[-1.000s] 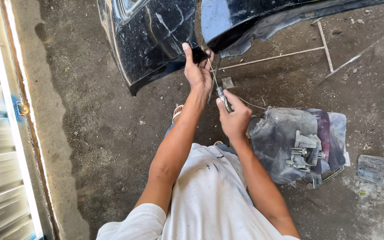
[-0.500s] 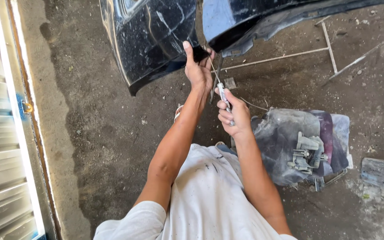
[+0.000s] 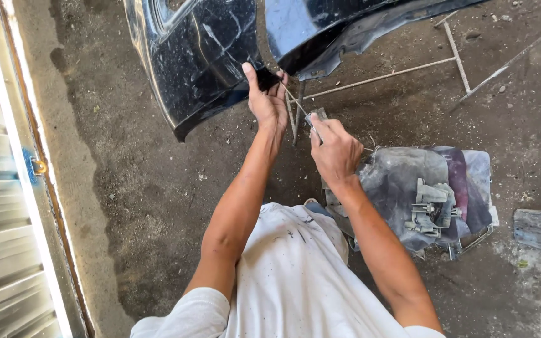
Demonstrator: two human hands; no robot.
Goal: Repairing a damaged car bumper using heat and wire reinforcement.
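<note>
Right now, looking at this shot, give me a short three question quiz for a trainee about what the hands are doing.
1. True or false: the left hand grips the lower edge of the glossy black car body panel.
2. Which hand holds the thin metal tool? A) left B) right C) neither
3. Fill in: the crumpled grey plastic sheet with a grey bracket on it lies to the person's ____ side.

Key: 1 true. 2 B, the right hand holds it, tip angled up toward the panel edge. 3 right.
</note>
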